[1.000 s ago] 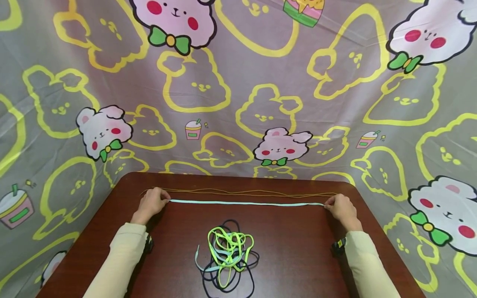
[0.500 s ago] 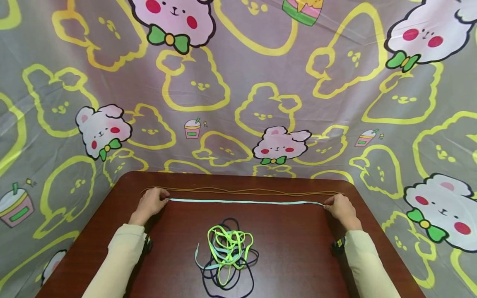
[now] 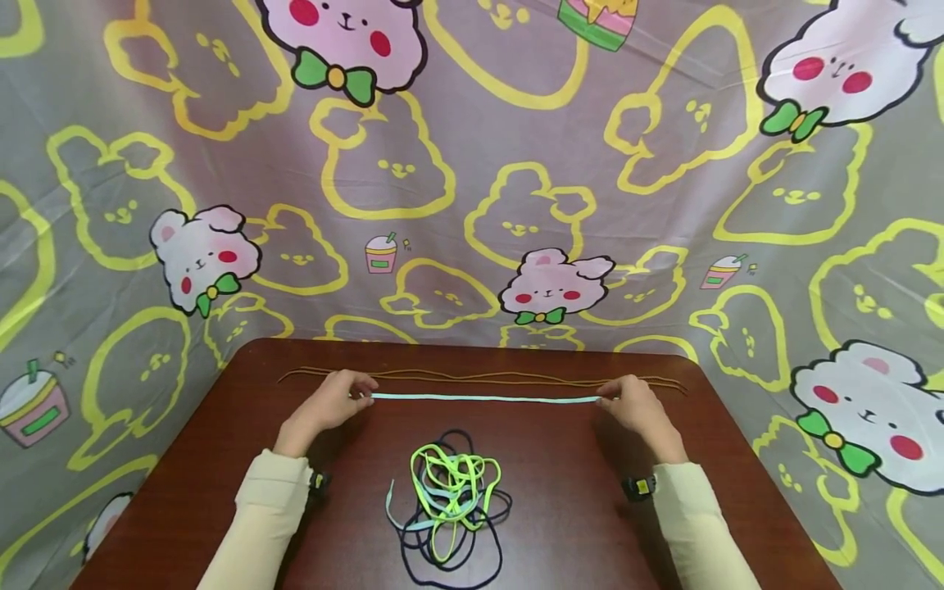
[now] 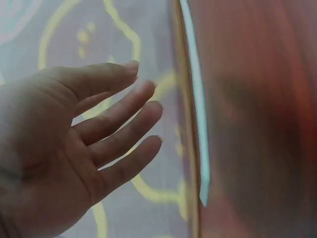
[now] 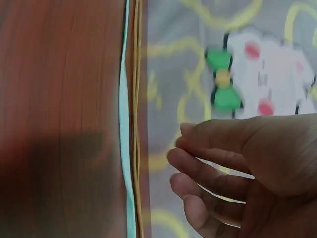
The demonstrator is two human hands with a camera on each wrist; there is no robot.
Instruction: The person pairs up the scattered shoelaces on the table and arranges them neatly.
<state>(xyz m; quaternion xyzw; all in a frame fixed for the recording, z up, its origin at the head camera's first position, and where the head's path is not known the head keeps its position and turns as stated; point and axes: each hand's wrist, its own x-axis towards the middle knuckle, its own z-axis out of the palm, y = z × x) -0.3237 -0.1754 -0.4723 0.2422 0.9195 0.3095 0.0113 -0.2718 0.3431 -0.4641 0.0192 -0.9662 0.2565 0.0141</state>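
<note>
A light blue flat shoelace lies stretched nearly straight across the table, left to right. My left hand hovers by the lace's left part, fingers loosely bent and apart; in the left wrist view the lace end lies free of them. Over the right part is my right hand. The right wrist view shows its fingers relaxed, with a gap between them and the lace. Just behind, two thin brown laces run parallel to the blue one.
Nearer on the dark wooden table sits a tangle of laces: yellow-green, navy and light blue. A cartoon-printed cloth hangs behind the table and along both sides.
Both hands have let go of the light blue lace's ends and moved inward toward each other. The lace stays in place; the tangle has not moved.
</note>
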